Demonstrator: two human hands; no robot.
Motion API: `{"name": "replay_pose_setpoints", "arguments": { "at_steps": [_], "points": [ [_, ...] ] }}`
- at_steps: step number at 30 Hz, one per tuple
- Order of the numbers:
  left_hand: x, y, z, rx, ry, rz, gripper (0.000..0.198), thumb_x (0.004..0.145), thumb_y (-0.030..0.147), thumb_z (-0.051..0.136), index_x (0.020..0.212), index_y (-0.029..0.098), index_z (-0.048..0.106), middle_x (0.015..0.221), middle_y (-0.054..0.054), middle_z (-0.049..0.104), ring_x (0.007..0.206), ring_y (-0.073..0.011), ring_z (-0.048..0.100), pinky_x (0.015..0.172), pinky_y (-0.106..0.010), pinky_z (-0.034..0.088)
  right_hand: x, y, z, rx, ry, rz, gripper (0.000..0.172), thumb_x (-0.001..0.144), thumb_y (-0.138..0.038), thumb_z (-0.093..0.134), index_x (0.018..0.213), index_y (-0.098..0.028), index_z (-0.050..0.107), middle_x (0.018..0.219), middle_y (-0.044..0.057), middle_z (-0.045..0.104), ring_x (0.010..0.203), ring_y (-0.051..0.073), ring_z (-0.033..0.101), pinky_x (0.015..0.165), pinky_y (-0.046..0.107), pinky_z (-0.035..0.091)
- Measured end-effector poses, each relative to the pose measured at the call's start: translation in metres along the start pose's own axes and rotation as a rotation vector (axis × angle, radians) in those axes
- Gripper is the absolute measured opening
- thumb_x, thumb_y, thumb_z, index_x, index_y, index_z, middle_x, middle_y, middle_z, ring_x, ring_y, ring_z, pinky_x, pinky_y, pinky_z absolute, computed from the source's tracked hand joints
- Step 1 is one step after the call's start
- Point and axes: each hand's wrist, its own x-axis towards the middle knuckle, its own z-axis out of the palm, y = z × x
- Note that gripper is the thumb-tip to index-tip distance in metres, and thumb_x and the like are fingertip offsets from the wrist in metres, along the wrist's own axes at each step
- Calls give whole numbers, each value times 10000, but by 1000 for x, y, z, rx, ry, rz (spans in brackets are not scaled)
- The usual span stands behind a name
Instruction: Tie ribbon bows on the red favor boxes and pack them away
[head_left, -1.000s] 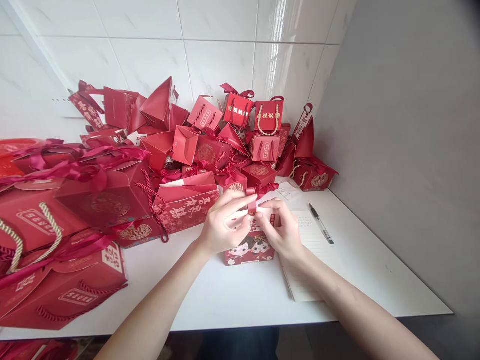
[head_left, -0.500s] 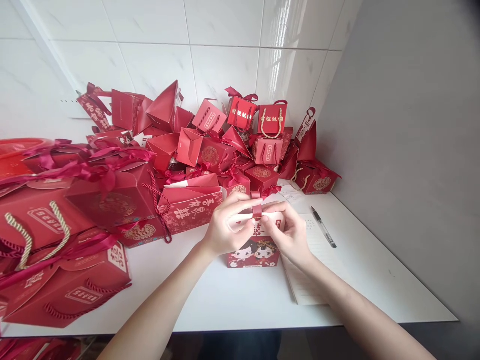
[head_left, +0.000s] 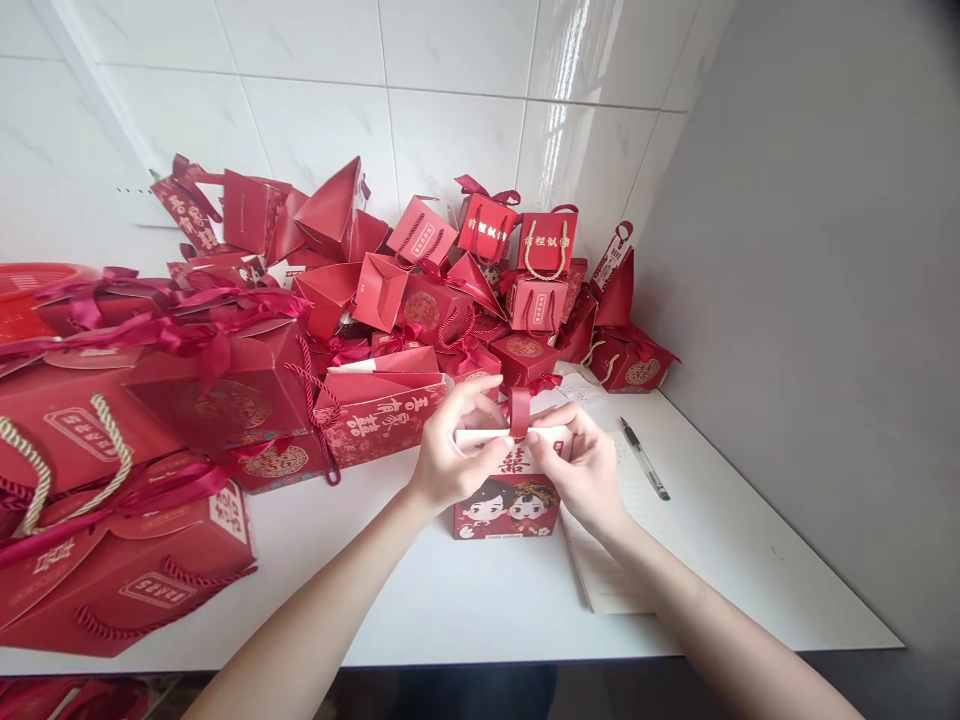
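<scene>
A small red-and-white gift box (head_left: 507,503) with two cartoon figures on its front stands on the white table (head_left: 465,600) near the front edge. My left hand (head_left: 452,450) pinches the box's top flaps on the left. My right hand (head_left: 581,462) pinches them on the right. A red ribbon loop (head_left: 519,410) sticks up between my fingers at the top of the box.
Several red gift boxes (head_left: 420,290) with ribbons and cord handles are piled against the tiled wall. Larger red boxes (head_left: 127,480) fill the left side. A notebook (head_left: 611,560) lies under my right wrist, a black pen (head_left: 643,458) beside it. A grey wall (head_left: 817,300) closes the right.
Both hands have drawn the top flaps together, and the ribbon loop now stands upright between my fingers. The box's front face shows more fully.
</scene>
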Motion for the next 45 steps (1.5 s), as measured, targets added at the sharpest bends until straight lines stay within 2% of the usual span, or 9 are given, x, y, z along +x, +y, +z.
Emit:
{"name": "replay_pose_setpoints", "arguments": {
  "at_steps": [2, 4, 8, 14, 18, 22, 28, 35, 45],
  "points": [
    [1, 0, 0, 4, 39, -13, 430, 666, 156, 621, 1080, 188, 509, 688, 18, 592, 586, -115, 598, 498, -204, 515, 1, 0, 0, -11, -7, -10, 219, 761, -397, 636, 723, -202, 544, 672, 8, 623, 539, 113, 528, 469, 224, 415],
    [2, 1, 0, 30, 55, -32, 272, 656, 170, 627, 916, 176, 547, 660, 15, 594, 571, -117, 597, 487, -204, 505, 1, 0, 0, -22, -5, -23, 226, 761, -401, 635, 713, -204, 535, 657, 3, 611, 535, 112, 518, 464, 222, 407],
    [3, 3, 0, 56, 17, -47, 82, 683, 199, 610, 732, 169, 552, 598, 23, 561, 493, -104, 549, 450, -215, 482, 0, 4, -1, -17, -6, -38, 190, 775, -381, 625, 745, -208, 551, 662, 1, 601, 547, 118, 512, 467, 229, 398],
    [3, 3, -3, 49, -59, 33, 46, 725, 197, 576, 722, 151, 573, 673, -15, 588, 603, -127, 577, 552, -244, 510, -3, 3, -2, 46, -44, 4, 181, 737, -352, 677, 762, -209, 569, 683, 7, 621, 581, 133, 546, 516, 252, 437],
    [4, 1, -7, 96, -89, 63, 56, 740, 198, 575, 709, 150, 575, 663, -24, 603, 602, -134, 584, 530, -232, 492, -2, 1, -3, -23, -35, -41, 140, 765, -332, 651, 780, -209, 585, 717, 12, 633, 598, 127, 543, 520, 242, 426],
    [3, 2, -6, 128, -70, 103, 66, 738, 179, 579, 680, 153, 560, 639, -10, 590, 571, -113, 570, 502, -200, 477, -2, 2, -4, -37, -44, -33, 159, 785, -349, 629, 773, -205, 565, 666, -8, 574, 519, 96, 459, 444, 221, 350],
    [4, 5, -4, 133, -69, 51, 67, 732, 187, 577, 687, 138, 565, 643, -10, 581, 575, -109, 566, 512, -196, 483, -1, 1, -5, 35, -87, 46, 200, 787, -362, 630, 739, -198, 526, 546, -54, 449, 429, 64, 324, 389, 206, 263],
    [3, 1, -4, 75, -67, 51, 70, 734, 191, 575, 691, 138, 559, 641, -9, 568, 585, -108, 554, 536, -210, 488, -3, 4, -4, 36, -61, 27, 159, 764, -335, 649, 785, -207, 558, 637, -20, 537, 486, 88, 400, 425, 218, 313],
    [2, 1, -2, 81, -68, 33, 69, 733, 173, 571, 681, 139, 540, 618, 10, 532, 539, -83, 526, 488, -174, 467, -1, 1, 0, 61, -15, 40, 176, 774, -319, 639, 725, -198, 520, 599, -41, 488, 486, 77, 389, 439, 209, 306]
  ]
}}
